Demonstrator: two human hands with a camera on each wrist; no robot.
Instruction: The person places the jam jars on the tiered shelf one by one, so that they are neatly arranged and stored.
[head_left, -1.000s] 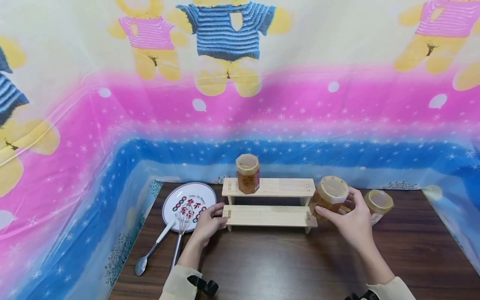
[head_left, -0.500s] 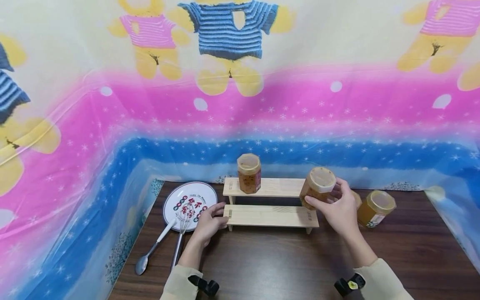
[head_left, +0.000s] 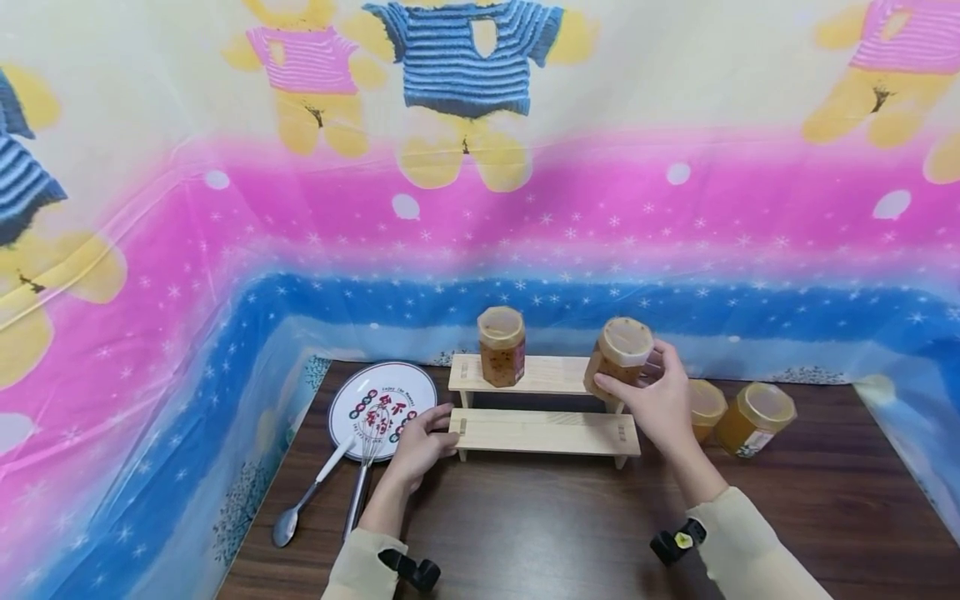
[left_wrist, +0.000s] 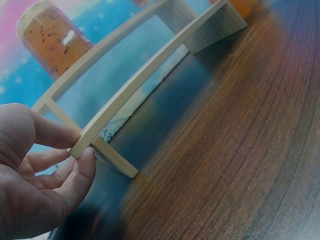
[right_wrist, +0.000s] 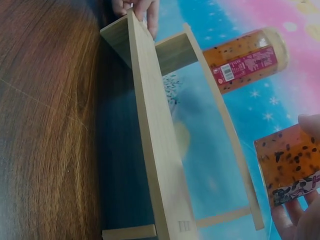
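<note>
In the head view my right hand (head_left: pixel 662 396) grips a jar (head_left: pixel 617 358) of orange contents with dark seeds, at the right end of the upper tier of a two-tier wooden shelf (head_left: pixel 543 433). The right wrist view shows a gap between the base of this held jar (right_wrist: pixel 292 160) and the upper board. With thumb and fingers, my left hand (left_wrist: pixel 47 175) pinches the left end of the lower board (left_wrist: pixel 145 75). A similar jar (head_left: pixel 502 350) stands upright on the upper tier's left part; its pink label (right_wrist: pixel 247 66) faces the right wrist camera.
Two yellow-orange jars (head_left: pixel 756 419) stand on the dark wooden table (head_left: pixel 540 525), right of the shelf. Left of it lie a white printed plate (head_left: pixel 348 392), a whisk (head_left: pixel 358 492) and a white-handled spoon (head_left: pixel 286 527). A patterned cloth (head_left: pixel 480 225) hangs behind.
My right hand has carried the jar leftward and up, from beside the shelf to the upper tier's right end. The left hand stays at the lower board's left end.
</note>
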